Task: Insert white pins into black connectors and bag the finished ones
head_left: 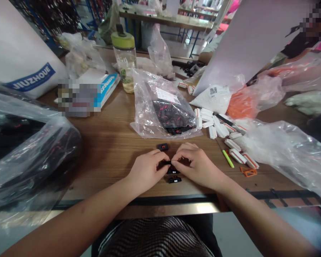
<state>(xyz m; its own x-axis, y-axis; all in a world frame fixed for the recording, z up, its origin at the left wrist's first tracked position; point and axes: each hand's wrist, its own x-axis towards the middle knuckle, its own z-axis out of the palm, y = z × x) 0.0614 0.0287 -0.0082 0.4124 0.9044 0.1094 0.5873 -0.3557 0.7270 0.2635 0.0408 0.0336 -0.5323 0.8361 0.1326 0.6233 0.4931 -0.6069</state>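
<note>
At the middle of the table my left hand (149,167) and my right hand (196,165) meet, fingertips pinched on a small black plastic part (167,162). Fingers cover most of that part. Just below them lie two black plastic connector-like pieces, the upper one (172,171) partly hidden by the fingers and the lower one (174,180) in plain sight, both with white dots. Beyond the fingertips sits a black piece with a red square outline (163,146). Farther back rests a clear plastic bag (143,114) full of black and red parts.
Right of my hands are a yellow-green stick (228,159), orange frames (248,172) and several white strips (219,126). A large clear bag (66,142) of black parts stands at left. Behind are a bottle (124,60) and a white bag of granules (214,98).
</note>
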